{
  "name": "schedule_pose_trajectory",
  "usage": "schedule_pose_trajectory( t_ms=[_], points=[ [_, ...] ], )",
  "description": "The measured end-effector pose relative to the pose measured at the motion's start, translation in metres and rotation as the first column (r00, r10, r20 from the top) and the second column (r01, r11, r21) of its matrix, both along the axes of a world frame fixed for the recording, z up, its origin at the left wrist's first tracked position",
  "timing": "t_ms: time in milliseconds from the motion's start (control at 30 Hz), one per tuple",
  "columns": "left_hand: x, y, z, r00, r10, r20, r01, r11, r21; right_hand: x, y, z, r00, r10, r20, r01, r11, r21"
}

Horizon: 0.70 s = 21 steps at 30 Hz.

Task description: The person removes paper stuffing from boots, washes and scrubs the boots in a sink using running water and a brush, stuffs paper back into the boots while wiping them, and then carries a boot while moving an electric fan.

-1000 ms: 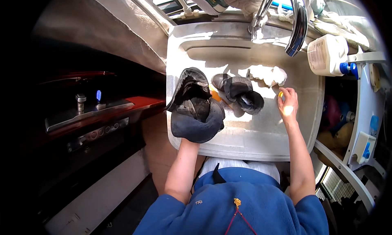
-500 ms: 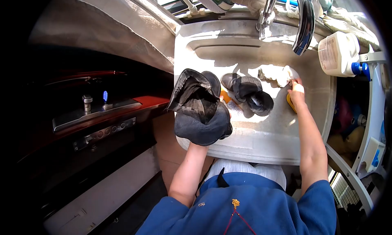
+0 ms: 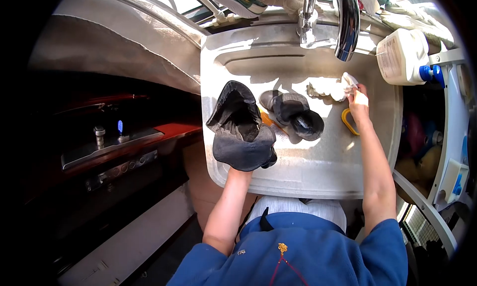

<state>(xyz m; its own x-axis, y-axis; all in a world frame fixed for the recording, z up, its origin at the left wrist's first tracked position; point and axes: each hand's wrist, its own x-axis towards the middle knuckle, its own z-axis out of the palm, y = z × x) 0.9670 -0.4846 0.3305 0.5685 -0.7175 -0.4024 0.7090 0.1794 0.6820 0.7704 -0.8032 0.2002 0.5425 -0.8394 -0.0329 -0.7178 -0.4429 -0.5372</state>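
In the head view, a black boot (image 3: 243,149) is held up over the left part of the white sink (image 3: 318,179), its wide opening facing me. My left hand (image 3: 240,174) supports it from below and behind; the boot hides the fingers. At the sink's right side, my right hand (image 3: 358,105) pinches one end of a crumpled white cloth (image 3: 330,89). Between the hands, the other black boot (image 3: 292,109) lies on the sink floor. Something orange with a pale end (image 3: 267,118) shows partly behind the held boot. A yellow loop-shaped thing (image 3: 348,122) lies just below my right hand.
A chrome faucet (image 3: 348,28) overhangs the sink's back edge. On the right stand a white bottle with a blue cap (image 3: 401,57) and a white rack frame (image 3: 447,112). A dark red cabinet with a metal panel (image 3: 117,142) is at the left.
The view has shifted slightly, moving things leftward in frame. My right hand has raised the cloth's end a little, and more of the yellow loop shows. My left hand's fingertips are now hidden.
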Motion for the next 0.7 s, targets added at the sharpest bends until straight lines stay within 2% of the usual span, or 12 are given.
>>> schedule_pose_trajectory(
  t_ms=[67,100,167,233,300,333,400,533,633,667,700],
  points=[
    [-0.005,-0.005,0.016,0.977,0.068,-0.202,-0.068,0.998,0.009,-0.005,-0.002,0.028,0.993,-0.111,-0.031,0.102,0.975,-0.195],
    [-0.006,-0.005,0.020,0.911,0.147,-0.386,-0.147,0.989,0.029,-0.011,-0.005,0.040,0.992,-0.109,-0.069,0.088,0.963,-0.254],
    [-0.005,-0.003,0.010,0.920,0.169,-0.353,-0.161,0.986,0.053,-0.026,-0.006,0.054,0.984,-0.116,-0.138,0.063,0.940,-0.336],
    [-0.003,0.002,-0.003,0.929,0.186,-0.319,-0.171,0.982,0.076,-0.037,-0.005,0.066,0.980,-0.113,-0.165,0.056,0.948,-0.313],
    [0.000,0.004,-0.009,0.920,0.040,-0.391,-0.073,0.995,-0.071,-0.052,0.000,0.077,0.978,-0.080,-0.193,0.012,0.944,-0.331],
    [-0.001,0.002,-0.006,0.919,0.036,-0.392,-0.069,0.995,-0.069,-0.060,0.003,0.082,0.977,-0.084,-0.195,0.016,0.944,-0.329],
    [-0.004,-0.003,0.002,0.846,0.100,-0.525,-0.096,0.995,0.035,-0.073,0.010,0.090,0.975,-0.121,-0.187,0.064,0.957,-0.284],
    [0.003,0.000,-0.015,0.903,0.085,-0.421,-0.063,0.996,0.065,-0.095,0.024,0.114,0.982,-0.132,-0.137,0.078,0.936,-0.342],
    [0.006,-0.008,-0.010,0.904,0.048,-0.425,0.020,0.988,0.154,-0.105,0.038,0.142,0.976,-0.155,-0.155,0.078,0.906,-0.416],
    [0.000,-0.007,-0.001,0.905,0.115,-0.411,-0.043,0.983,0.181,-0.107,0.045,0.152,0.970,-0.169,-0.176,0.075,0.893,-0.444],
    [-0.004,-0.010,0.010,0.901,0.182,-0.394,-0.107,0.973,0.205,-0.108,0.053,0.165,0.963,-0.192,-0.190,0.110,0.921,-0.373]
  ],
)
